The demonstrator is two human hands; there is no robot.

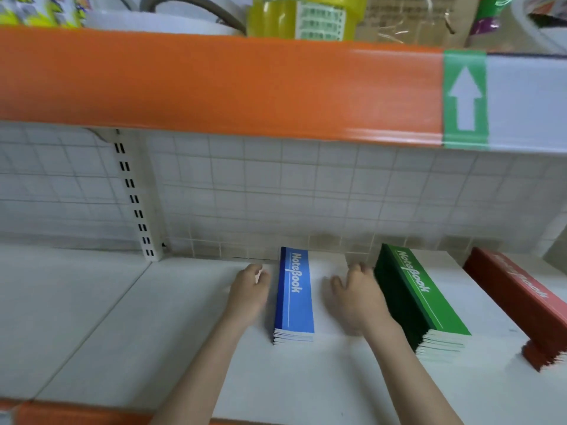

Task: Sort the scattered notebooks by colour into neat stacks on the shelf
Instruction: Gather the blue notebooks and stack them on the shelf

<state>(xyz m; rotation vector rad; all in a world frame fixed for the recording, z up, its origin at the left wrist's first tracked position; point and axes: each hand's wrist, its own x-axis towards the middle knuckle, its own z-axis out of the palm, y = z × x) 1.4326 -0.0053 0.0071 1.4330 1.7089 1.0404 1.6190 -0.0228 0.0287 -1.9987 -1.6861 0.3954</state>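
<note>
Three notebook stacks lie on the white shelf [129, 332]: a low blue stack [296, 297] in the middle, a taller green stack [426, 297] to its right, and a red stack [518, 299] at the far right, partly cut off by the frame. My left hand [248, 291] rests just left of the blue stack, fingers loosely curled, holding nothing. My right hand [357, 297] lies between the blue and green stacks, its fingers against the green stack's left side.
An orange shelf edge [214, 84] with a green arrow label [465, 98] hangs overhead, goods stacked above it. A tiled wall [306, 191] and a slotted white upright [135, 194] close the back. An orange lip [76, 414] runs along the shelf front.
</note>
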